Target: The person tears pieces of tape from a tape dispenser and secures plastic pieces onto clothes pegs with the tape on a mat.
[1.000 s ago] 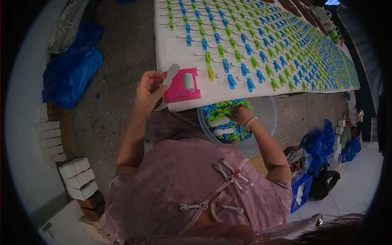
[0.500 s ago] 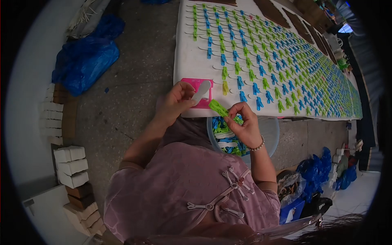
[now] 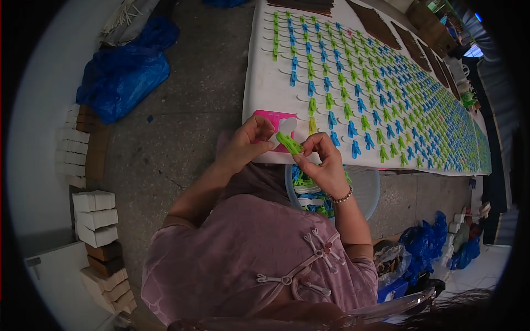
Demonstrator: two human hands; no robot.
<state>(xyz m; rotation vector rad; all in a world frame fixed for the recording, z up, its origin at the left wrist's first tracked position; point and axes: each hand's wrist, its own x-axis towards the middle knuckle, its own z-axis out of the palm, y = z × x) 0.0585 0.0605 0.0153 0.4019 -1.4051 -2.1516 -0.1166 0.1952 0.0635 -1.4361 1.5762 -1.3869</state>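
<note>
Between thumb and fingers, my left hand point(image 3: 248, 140) pinches a flat whitish sole-shaped piece point(image 3: 287, 126) over the pink tape holder point(image 3: 266, 115) at the table's near left corner. My right hand point(image 3: 324, 163) grips a green clip point(image 3: 289, 143), whose far end meets the white piece close to my left fingertips. Whether the clip is fastened on it, I cannot tell. Below my right hand, a clear tub point(image 3: 371, 193) holds green and blue clips and some white pieces.
Rows of green and blue clips with thin white pieces cover the white table point(image 3: 265, 83). Dark brown sheets point(image 3: 375, 23) lie at its far side. Blue bags point(image 3: 124, 83) rest on the floor at left, white stacks point(image 3: 95, 218) below them, more blue bags point(image 3: 422, 245) at right.
My right hand has come up from the tub with a green clip and moved left to the white piece. The view has shifted, so the table appears farther right and lower.
</note>
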